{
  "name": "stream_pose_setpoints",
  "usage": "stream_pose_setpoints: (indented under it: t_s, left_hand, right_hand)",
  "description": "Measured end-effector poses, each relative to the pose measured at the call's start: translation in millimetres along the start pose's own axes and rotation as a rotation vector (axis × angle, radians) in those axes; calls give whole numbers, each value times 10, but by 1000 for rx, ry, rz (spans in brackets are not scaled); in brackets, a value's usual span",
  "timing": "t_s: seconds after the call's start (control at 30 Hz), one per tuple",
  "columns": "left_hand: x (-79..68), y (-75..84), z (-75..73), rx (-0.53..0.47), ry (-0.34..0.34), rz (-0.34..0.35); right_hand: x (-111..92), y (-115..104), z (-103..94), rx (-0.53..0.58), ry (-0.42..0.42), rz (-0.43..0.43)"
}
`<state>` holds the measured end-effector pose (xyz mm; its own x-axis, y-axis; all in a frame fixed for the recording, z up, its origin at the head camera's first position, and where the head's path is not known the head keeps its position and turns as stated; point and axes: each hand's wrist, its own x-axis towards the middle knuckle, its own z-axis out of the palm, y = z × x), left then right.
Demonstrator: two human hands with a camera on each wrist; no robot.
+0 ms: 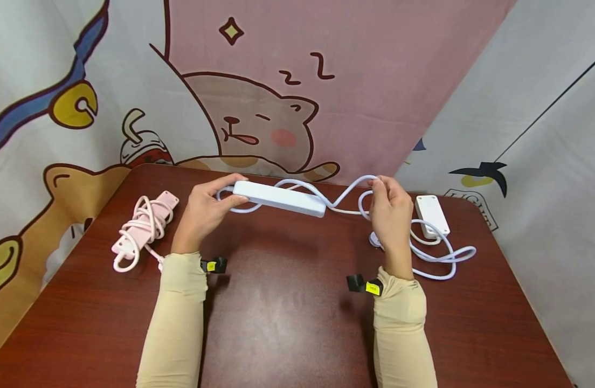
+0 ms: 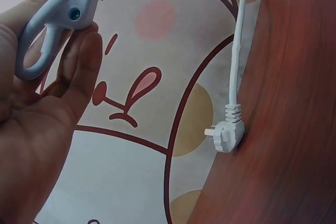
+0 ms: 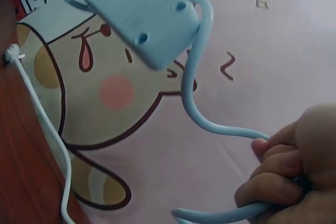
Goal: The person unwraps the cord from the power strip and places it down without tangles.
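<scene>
My left hand (image 1: 200,213) pinches the left end of a pale blue-white power strip (image 1: 278,199), held up above the far part of the table. Its underside with screw holes shows in the right wrist view. The strip's thick cord (image 1: 350,187) loops from its left end, passes behind it and runs across to my right hand (image 1: 392,213). Curled fingers of that hand grip the cord in the right wrist view. Further loops of the cord (image 1: 435,277) lie on the table beyond the right wrist, and a round plug (image 1: 374,240) shows beside that hand, partly hidden.
A pink power strip (image 1: 141,229) wrapped in its cord lies at the left. At the back right lies a smaller white power strip (image 1: 431,215); a thin white cord runs along the table's far edge to a plug (image 2: 228,135). A printed curtain (image 1: 375,81) hangs behind.
</scene>
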<state>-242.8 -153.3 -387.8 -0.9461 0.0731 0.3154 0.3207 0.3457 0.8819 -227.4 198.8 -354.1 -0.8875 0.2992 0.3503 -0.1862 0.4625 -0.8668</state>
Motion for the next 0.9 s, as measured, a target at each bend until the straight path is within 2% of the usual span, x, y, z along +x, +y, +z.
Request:
stream_pose_setpoints:
  t_s: [0.13,0.3,0.47,0.57,0.63,0.73,0.9]
  left_hand:
    - [1,-14,2,-16,14,-3]
    - [3,-29,-2,-13,16,-22]
    - [-6,-19,-14,-16,-10,-19]
    - [-13,-5,-25,-47,6,8]
    - [-14,5,-30,-67,34,30]
    - [-4,-3,-35,-87,78,49]
    - [33,-63,-33,-69,136,26]
  right_hand:
    - [26,85,-5,-99,-38,44]
    - [41,142,23,-190,-86,58]
    - [53,205,51,-225,-94,72]
    - [66,250,43,-240,-114,90]
    - [77,282,31,-264,-159,97]
    - [83,313,10,-292,-273,96]
    - [83,338,-15,-321,-472,83]
